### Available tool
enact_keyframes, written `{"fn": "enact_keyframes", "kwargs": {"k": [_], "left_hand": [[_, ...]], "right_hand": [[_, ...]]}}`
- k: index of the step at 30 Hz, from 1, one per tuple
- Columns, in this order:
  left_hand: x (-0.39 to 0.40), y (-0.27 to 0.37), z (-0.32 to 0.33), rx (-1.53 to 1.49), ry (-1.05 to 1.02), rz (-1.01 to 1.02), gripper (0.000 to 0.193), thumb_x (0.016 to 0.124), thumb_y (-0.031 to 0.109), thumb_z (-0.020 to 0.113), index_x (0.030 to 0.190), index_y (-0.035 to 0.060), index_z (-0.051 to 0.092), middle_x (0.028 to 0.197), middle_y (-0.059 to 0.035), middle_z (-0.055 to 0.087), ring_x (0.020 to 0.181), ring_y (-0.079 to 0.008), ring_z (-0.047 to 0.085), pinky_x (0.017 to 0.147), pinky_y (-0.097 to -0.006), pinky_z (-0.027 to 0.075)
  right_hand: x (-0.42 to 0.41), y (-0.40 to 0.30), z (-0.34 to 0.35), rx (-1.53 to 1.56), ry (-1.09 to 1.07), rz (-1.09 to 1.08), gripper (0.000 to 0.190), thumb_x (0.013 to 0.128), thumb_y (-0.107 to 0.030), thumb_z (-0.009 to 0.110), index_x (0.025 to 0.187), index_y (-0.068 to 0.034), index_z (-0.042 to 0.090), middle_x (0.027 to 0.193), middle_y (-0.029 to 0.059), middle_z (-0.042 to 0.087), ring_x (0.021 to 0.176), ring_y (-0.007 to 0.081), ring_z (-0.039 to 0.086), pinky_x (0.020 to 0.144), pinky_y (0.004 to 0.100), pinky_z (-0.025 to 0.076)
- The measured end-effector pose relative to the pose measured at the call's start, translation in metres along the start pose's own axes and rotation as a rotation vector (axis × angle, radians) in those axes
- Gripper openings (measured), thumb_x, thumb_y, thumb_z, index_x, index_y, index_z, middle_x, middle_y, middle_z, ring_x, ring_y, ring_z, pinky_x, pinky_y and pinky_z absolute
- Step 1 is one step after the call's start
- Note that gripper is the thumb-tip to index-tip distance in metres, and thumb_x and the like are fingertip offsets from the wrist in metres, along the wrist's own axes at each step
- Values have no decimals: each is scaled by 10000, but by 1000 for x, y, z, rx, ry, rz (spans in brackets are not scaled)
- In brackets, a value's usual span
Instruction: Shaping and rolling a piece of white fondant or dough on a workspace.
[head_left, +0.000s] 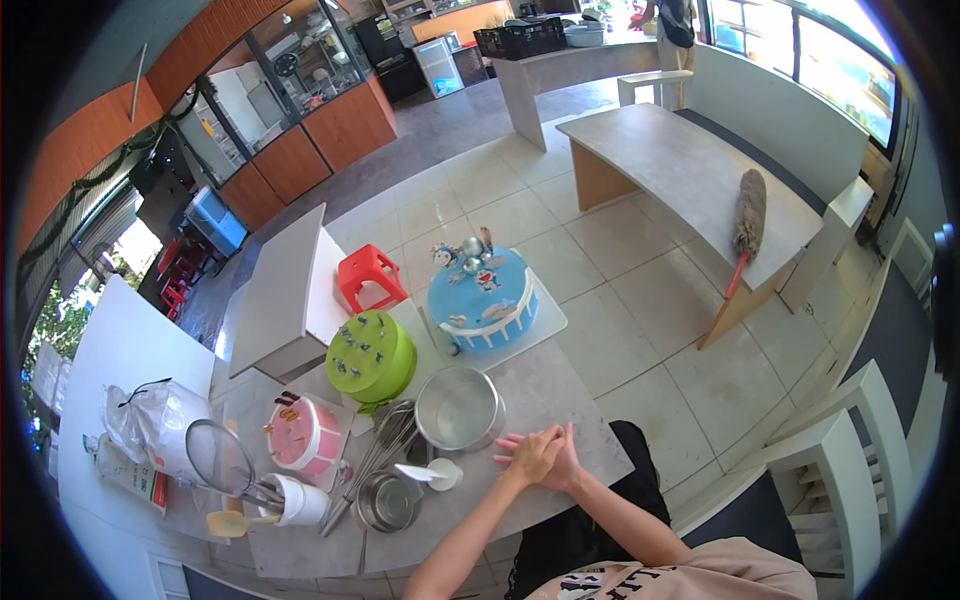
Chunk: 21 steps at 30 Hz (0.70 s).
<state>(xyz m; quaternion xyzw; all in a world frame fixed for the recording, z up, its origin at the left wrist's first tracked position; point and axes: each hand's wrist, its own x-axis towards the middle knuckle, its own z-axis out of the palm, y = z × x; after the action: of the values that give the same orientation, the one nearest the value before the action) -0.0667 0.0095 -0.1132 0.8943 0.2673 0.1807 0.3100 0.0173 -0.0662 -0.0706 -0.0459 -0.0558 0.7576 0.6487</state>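
Note:
My left hand (537, 455) lies over my right hand (564, 466), palm against palm with fingers crossing, at the table's near right edge; no object shows in them. Just beyond them stands a large metal bowl (459, 409). Left of the hands are a white cup (446, 474) with a pale spatula across it, a small metal pot (388, 502) and whisks (375, 457). Farther back sit a blue cake (480, 300) with cartoon figures and a green cake (371, 356); a pink and white cake (304, 435) stands to the left.
A white container (296, 501) holds utensils beside a sieve (220, 457) and plastic bags (161, 420). A red stool (371, 276) stands behind the table (555, 405). White chairs (825, 465) are at right. A duster (750, 217) lies on another table (667, 157); a person (675, 34) stands far back.

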Motion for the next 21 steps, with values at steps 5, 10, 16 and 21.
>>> {"fn": "enact_keyframes", "kwargs": {"k": [5, 10, 16, 21], "left_hand": [[-11, -58, 38, 591, 100, 378, 377, 861, 281, 443, 1134, 53, 567, 1107, -164, 581, 922, -384, 547, 820, -476, 413], [11, 13, 30, 535, 74, 131, 367, 868, 291, 434, 1101, 46, 579, 1052, -172, 596, 878, -384, 557, 801, -468, 419], [20, 108, -34, 213, -47, -485, 358, 873, 298, 425, 1046, 39, 601, 985, -178, 610, 822, -381, 566, 778, -457, 426], [21, 95, -27, -222, -67, -575, 387, 881, 328, 393, 1048, 26, 568, 946, -186, 613, 793, -346, 583, 731, -422, 451]], "right_hand": [[1, 0, 5, -19, -6, 26, 1146, 662, -850, 44, 1327, 53, 282, 1375, 246, 298, 1244, 447, 313, 1020, 550, 227], [-6, -6, 10, 116, -125, -5, 1110, 685, -841, 106, 1334, 46, 262, 1371, 248, 300, 1255, 405, 323, 984, 578, 270], [-8, -7, 24, -3, 33, 13, 1116, 677, -849, 160, 1371, 26, 165, 1391, 241, 268, 1282, 385, 287, 970, 580, 285], [0, -3, -10, 313, -316, 51, 1130, 673, -850, 163, 1354, 50, 224, 1389, 241, 278, 1300, 382, 254, 996, 548, 268]]}}
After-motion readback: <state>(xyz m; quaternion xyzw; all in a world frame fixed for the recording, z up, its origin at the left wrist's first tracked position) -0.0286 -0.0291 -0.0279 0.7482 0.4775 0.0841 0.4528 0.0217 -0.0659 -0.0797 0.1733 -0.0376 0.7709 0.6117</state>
